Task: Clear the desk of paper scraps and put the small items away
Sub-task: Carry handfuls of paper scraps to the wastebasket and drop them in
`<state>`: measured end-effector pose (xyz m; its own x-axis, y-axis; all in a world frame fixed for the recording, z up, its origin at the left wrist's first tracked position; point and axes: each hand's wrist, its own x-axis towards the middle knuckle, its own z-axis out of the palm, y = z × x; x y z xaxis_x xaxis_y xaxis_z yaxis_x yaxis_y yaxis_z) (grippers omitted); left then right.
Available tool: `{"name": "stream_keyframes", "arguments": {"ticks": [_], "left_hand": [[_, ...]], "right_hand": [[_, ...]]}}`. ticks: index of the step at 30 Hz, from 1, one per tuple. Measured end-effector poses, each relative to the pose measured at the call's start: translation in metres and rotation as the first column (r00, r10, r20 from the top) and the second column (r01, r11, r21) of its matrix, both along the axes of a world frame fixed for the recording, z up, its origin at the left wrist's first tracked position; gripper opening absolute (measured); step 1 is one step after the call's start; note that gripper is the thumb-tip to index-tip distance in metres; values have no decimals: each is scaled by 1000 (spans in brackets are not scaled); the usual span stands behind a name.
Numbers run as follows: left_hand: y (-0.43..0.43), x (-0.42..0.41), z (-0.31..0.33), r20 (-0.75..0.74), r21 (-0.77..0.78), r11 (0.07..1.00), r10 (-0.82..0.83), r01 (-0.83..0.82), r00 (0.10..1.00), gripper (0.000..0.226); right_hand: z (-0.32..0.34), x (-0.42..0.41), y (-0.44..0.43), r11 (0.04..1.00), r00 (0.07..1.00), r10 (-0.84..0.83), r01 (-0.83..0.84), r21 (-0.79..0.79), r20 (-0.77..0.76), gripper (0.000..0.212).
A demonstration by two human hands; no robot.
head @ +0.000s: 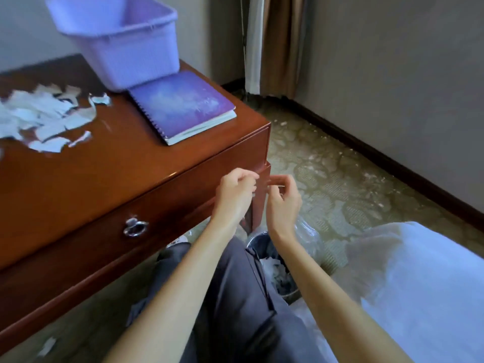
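Left hand (237, 195), right hand (282, 197): fingers curled, pinching small scrap between them.

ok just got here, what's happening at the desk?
A seated person holds both hands, left hand and right hand, together off the desk corner, above a bin holding scraps. Whether they grip anything is unclear. A pile of paper scraps remains on the desk, beside a purple notebook and lilac basket.

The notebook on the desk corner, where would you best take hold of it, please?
Grip the notebook by its open page edge at the desk corner, coming from the right. That side is clear, while the basket crowds its far end and the spiral runs along the left.
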<state>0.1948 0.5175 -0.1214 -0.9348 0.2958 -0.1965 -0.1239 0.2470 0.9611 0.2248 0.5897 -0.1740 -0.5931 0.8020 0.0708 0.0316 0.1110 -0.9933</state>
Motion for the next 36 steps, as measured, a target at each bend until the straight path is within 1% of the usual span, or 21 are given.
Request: {"name": "stream_keyframes", "arguments": {"ticks": [4, 6, 7, 9, 10, 12, 14, 16, 17, 19, 20, 21, 22, 23, 25, 27, 29, 32, 34, 36], "left_hand": [[-60, -10, 59, -221, 60, 994, 99, -88, 970, 32], [-93, -22, 75, -273, 52, 984, 178, -170, 945, 32], [-111, -28, 81, -297, 33, 977, 213, -213, 931, 31], [-145, -41, 89, -357, -48, 956, 255, -290, 899, 25], [-162, -47, 91, -385, -115, 937, 265, -331, 884, 24], [-194, -60, 91, -420, -258, 873, 284, -413, 862, 27], [-222, -75, 85, -460, -364, 798, 296, -481, 837, 28], [-248, -92, 77, -502, -433, 723, 302, -538, 810, 28], [-261, -100, 72, -519, -455, 693, 303, -558, 800, 29], [-285, -117, 64, -549, -525, 617, 281, -586, 787, 35], [-296, -125, 60, -547, -596, 553, 253, -583, 798, 40], [-305, -131, 56, -522, -672, 484, 228, -560, 822, 48], [-313, -139, 52, -484, -729, 435, 219, -529, 847, 57], [-319, -146, 48, -445, -764, 410, 227, -499, 867, 66], [-328, -160, 41, -396, -789, 397, 256, -469, 882, 83], [-334, -172, 36, -390, -783, 403, 277, -475, 878, 91], [-339, -184, 32, -426, -751, 420, 280, -509, 860, 91], [-342, -199, 28, -523, -707, 414, 240, -574, 818, 83], [-341, -206, 29, -559, -704, 390, 211, -594, 802, 74], [-337, -209, 32, -586, -715, 354, 169, -604, 793, 63]], "right_hand": [[62, -16, -50, 987, 976, 120, -97, 131, -184, 21], [82, -30, -76, 971, 956, 198, -162, 175, -215, 20], [89, -39, -90, 957, 949, 245, -205, 204, -198, 20], [102, -56, -119, 904, 918, 380, -341, 260, -117, 26], [105, -66, -133, 857, 888, 458, -428, 287, -43, 34], [105, -90, -156, 739, 811, 560, -582, 339, 170, 56], [102, -114, -174, 632, 731, 584, -682, 368, 352, 78], [97, -137, -186, 564, 697, 528, -715, 412, 485, 97], [94, -148, -191, 542, 695, 496, -716, 439, 521, 104], [92, -171, -201, 520, 697, 470, -715, 468, 542, 114], [91, -182, -206, 517, 697, 465, -715, 471, 546, 118], [91, -193, -211, 517, 697, 453, -713, 473, 556, 122], [90, -204, -216, 519, 699, 435, -710, 476, 568, 125], [89, -215, -221, 519, 698, 420, -709, 478, 579, 127], [88, -234, -230, 506, 687, 418, -720, 475, 595, 132], [86, -251, -236, 473, 674, 428, -735, 486, 603, 129], [86, -264, -242, 425, 671, 442, -741, 520, 595, 112], [88, -279, -249, 346, 662, 476, -746, 569, 579, 75], [92, -284, -254, 288, 634, 490, -766, 575, 598, 62], [93, -288, -261, 230, 633, 485, -758, 610, 604, 56]]}}
